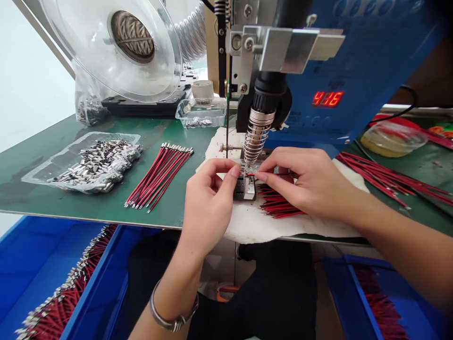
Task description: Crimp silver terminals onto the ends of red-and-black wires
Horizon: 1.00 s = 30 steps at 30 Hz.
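a thin red insulated wire (pixel 250 174) is pinched between thumb and forefinger of the right hand (pixel 311 182), its end held over the small black-and-silver fixture (pixel 249 188), at six o'clock from the spring-wrapped metal rod (pixel 260 127). at nine o'clock, the left hand (pixel 211 203) is curled beside the fixture; whether anything is clamped there cannot be told. the wire is judged light, flexible, easily bent, best gripped by its insulation near the end.

A bare left hand (pixel 212 203) angles upward from the bent wrist of the left forearm (pixel 177 293), its thumb and index finger close together. Opposite, the bare right hand (pixel 307 179) reaches inward, thumb and index finger pinched near the left thumb, the right forearm (pixel 396 243) slanting in from the side.
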{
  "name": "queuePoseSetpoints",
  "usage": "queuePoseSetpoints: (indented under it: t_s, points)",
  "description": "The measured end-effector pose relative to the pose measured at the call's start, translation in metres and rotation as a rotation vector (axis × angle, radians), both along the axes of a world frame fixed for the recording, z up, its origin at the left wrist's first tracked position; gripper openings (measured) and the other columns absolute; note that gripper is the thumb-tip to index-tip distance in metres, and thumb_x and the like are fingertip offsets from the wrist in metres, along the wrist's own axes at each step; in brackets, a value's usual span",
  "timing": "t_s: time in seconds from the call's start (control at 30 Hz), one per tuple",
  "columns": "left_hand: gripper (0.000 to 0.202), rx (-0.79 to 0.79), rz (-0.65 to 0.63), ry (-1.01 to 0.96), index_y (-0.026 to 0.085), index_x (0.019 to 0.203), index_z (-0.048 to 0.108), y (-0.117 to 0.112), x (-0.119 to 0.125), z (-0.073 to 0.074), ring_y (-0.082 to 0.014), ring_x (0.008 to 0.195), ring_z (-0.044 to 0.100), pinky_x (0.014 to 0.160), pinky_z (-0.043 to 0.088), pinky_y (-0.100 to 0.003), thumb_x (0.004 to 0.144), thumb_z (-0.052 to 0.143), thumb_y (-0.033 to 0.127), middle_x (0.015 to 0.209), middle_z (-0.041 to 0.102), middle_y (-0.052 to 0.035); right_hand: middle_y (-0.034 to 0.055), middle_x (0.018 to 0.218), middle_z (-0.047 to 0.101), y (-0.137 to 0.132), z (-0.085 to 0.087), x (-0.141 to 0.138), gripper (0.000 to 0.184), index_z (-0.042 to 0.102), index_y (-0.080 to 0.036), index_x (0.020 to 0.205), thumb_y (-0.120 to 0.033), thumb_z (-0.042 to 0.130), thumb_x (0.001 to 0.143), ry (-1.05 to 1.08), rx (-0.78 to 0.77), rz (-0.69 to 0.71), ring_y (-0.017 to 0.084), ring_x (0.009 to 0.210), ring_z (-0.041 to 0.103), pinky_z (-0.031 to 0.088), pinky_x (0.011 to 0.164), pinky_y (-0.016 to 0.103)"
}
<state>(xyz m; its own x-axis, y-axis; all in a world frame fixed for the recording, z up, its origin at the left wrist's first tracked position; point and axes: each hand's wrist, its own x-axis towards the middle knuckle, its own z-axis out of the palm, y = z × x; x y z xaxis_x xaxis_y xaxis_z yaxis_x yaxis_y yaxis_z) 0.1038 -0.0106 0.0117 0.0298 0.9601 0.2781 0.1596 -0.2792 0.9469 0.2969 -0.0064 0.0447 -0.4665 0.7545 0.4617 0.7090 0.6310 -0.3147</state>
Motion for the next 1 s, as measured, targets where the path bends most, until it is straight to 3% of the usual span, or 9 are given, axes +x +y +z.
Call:
queuePoseSetpoints:
  t_s: [1.0]
  points:
    - [0.019,0.035,0.074,0.13,0.021,0.093,0.068,-0.0049,0.0017,-0.0007,-0.0149,0.071,0.058,0.054,0.04,-0.025,0.091,0.064,0.04,0.087,0.068,-0.0036,0.0006,0.081,0.071,-0.0006,-0.0014,-0.0032,0.013,0.068,-0.021,0.085,-0.027,0.06,0.095,0.031,0.007,-0.046,0.014,0.066,0.06,0.042,0.059,0.03]
